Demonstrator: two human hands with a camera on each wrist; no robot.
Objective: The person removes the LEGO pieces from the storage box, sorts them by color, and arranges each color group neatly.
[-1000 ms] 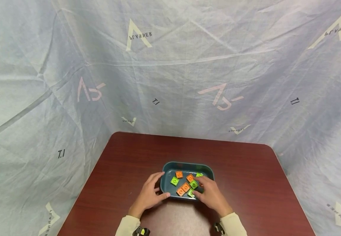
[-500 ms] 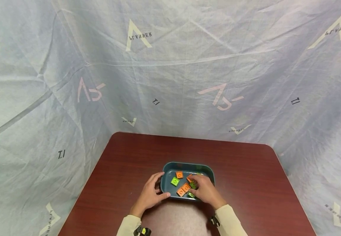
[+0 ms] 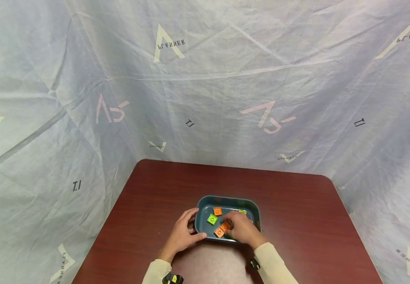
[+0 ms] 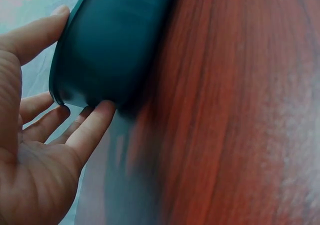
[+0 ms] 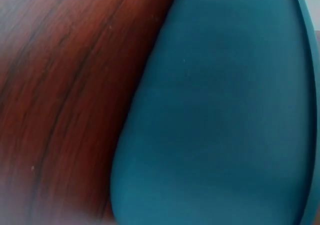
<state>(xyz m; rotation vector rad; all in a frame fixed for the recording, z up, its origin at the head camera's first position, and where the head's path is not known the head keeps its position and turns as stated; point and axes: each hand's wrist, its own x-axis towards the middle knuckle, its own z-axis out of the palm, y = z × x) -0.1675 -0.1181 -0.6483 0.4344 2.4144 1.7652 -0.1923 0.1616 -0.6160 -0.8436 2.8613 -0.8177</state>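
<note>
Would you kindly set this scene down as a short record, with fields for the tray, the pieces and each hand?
Table: red-brown
Tray: blue-green, rounded corners, on the table
Pieces: orange squares and green squares, inside the tray
Left hand: touching the tray's left end
Right hand: reaching into the tray, partly covering pieces; grip unclear
Backdrop: pale grey printed cloth

A teal, round-cornered tray (image 3: pixel 222 200) sits upright, holding small square blocks: an orange block (image 3: pixel 217 212) towards ten o'clock, a lime block (image 3: pixel 212 219) at nine, two adjoining orange pieces (image 3: pixel 219 232) near seven, a partly hidden lime piece (image 3: pixel 242 211) towards two.
</note>
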